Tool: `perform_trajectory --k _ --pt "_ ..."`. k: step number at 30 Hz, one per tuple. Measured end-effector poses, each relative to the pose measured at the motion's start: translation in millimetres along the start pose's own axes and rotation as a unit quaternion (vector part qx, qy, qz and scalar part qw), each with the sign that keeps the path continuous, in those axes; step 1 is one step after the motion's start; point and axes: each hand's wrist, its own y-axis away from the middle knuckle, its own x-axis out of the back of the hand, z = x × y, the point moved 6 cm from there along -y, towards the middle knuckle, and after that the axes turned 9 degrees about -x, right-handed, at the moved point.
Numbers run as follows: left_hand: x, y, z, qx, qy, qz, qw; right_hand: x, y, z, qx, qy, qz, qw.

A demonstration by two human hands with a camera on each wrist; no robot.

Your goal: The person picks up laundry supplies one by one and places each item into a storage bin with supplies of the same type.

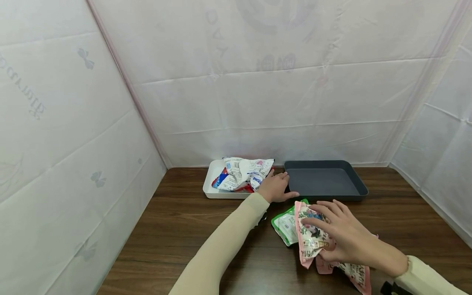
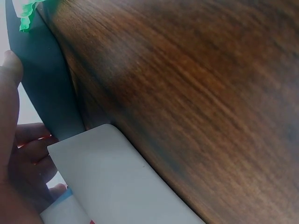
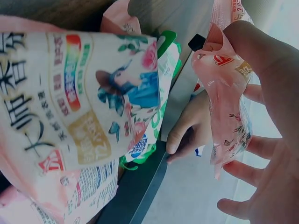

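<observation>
My left hand (image 1: 274, 188) lies with fingers spread over the neighbouring ends of the white tray (image 1: 221, 196) and the dark grey tray (image 1: 324, 182), its thumb reaching along the dark tray's near rim. In the right wrist view, my right hand (image 3: 261, 172) grips a pink packet (image 3: 226, 107) between thumb and fingers. A second pink-edged packet (image 3: 79, 107), printed with flowers and a blue figure, fills the left of that view. Beyond the held packet, a green-and-white packet (image 1: 285, 225) lies on the table, partly covered in the head view.
White crinkled bags (image 1: 243, 172) are heaped in the white tray, with red and blue packaging beneath. The trays stand side by side at the back of the wooden table (image 1: 166, 233). White printed sheeting (image 1: 258, 102) hangs behind and at both sides.
</observation>
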Motion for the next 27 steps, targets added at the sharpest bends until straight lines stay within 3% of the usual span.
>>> perform_trajectory --k 27 --pt "-0.1 -1.0 0.4 0.002 -0.013 0.002 0.9999 5 -5.8 29 -0.020 0.023 0.005 0.9995"
